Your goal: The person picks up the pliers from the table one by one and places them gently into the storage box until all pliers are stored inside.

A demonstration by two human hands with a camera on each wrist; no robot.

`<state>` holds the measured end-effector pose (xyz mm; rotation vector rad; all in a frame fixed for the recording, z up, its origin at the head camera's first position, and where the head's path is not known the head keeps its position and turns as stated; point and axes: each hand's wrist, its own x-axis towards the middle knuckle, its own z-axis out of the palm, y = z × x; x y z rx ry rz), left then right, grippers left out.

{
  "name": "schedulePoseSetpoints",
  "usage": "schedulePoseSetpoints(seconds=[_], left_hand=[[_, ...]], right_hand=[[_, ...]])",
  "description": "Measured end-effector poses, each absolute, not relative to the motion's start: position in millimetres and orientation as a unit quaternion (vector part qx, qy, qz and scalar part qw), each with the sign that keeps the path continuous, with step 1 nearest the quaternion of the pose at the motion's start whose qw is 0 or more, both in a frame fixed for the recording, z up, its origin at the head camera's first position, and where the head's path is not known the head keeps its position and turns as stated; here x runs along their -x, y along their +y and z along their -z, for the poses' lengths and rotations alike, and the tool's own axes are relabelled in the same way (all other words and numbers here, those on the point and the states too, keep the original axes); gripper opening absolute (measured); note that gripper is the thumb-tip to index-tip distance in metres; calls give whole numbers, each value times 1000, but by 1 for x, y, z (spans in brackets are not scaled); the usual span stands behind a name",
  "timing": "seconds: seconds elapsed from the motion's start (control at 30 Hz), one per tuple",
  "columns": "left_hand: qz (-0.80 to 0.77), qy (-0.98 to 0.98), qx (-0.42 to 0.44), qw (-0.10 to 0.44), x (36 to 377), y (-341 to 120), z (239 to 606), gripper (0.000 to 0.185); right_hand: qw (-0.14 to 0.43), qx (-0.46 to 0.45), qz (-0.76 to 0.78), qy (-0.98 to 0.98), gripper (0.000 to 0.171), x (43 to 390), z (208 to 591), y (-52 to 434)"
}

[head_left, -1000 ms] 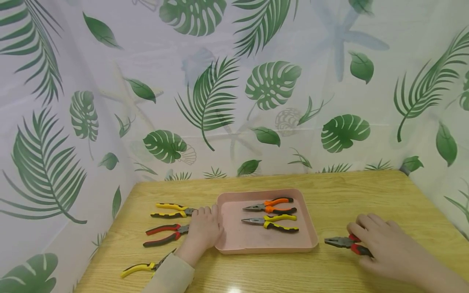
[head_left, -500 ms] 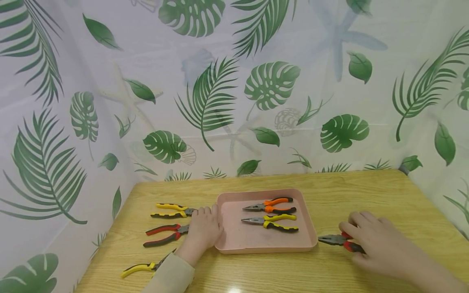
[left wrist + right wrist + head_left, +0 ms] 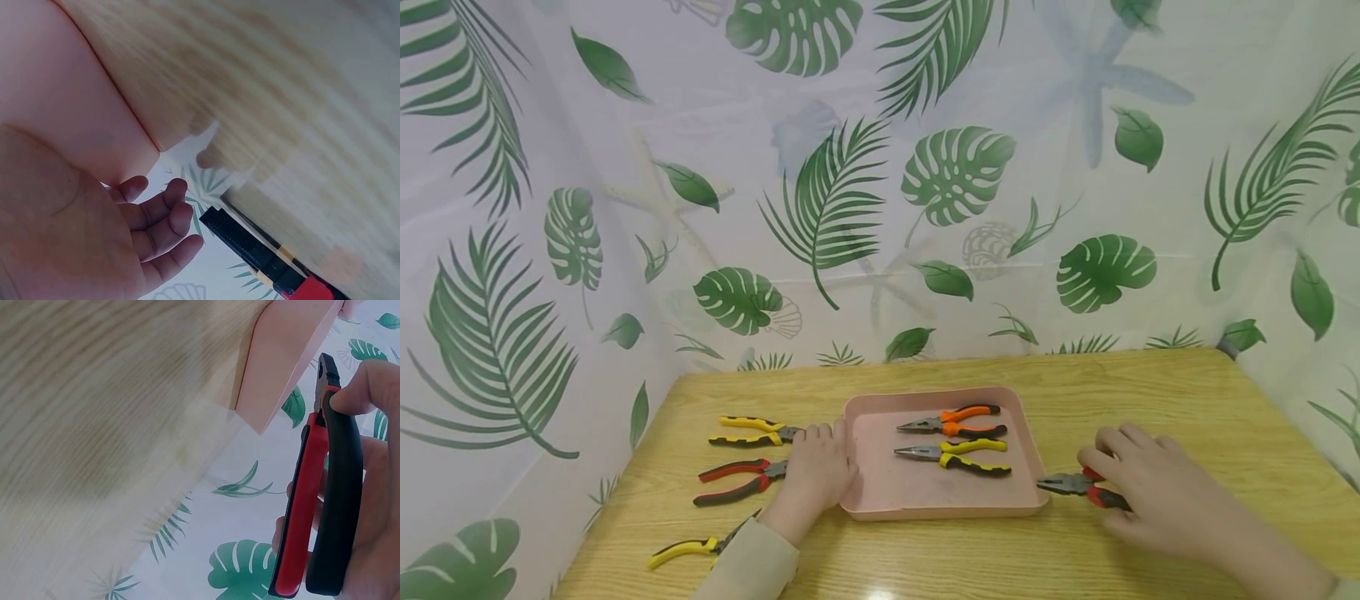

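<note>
A pair of combination pliers with red and black handles is in my right hand. In the right wrist view the fingers lie along the pliers' handles, with the thumb near the pivot. Its tip overlaps the right rim of the pink tray in the head view. My left hand rests against the tray's left side, fingers loosely bent beside the tray wall in the left wrist view. Inside the tray lie orange-black long-nose pliers and, nearer, yellow-black long-nose pliers, both pointing left.
Left of the tray on the wooden table lie yellow-black pliers, red-black pliers and, nearer, another yellow-handled pair partly behind the left forearm. A leaf-print curtain stands behind the table.
My right hand has moved left with the red-black pliers, bringing their tip from beside the tray to its right rim. The left hand and the other pliers stay where they were.
</note>
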<state>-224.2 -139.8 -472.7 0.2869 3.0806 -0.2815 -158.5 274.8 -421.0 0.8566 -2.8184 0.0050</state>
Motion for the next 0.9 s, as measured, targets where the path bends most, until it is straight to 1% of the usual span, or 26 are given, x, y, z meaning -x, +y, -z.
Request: schedulePoseSetpoints(seconds=[0.27,0.47,0.7,0.9], left_hand=[[91,991,-91,19,225,-140,473,47],[95,991,-92,18,225,-141,473,44],[100,990,-92,21,225,-140,473,38],[92,991,-96,19,223,-140,471,33]], right_hand=[[96,-289,-3,-953,40,163,421,272],[103,-290,-7,-951,38,166,421,268],[127,-303,-13,-944,39,171,422,262],[128,-303,-20,-944,38,174,422,255]])
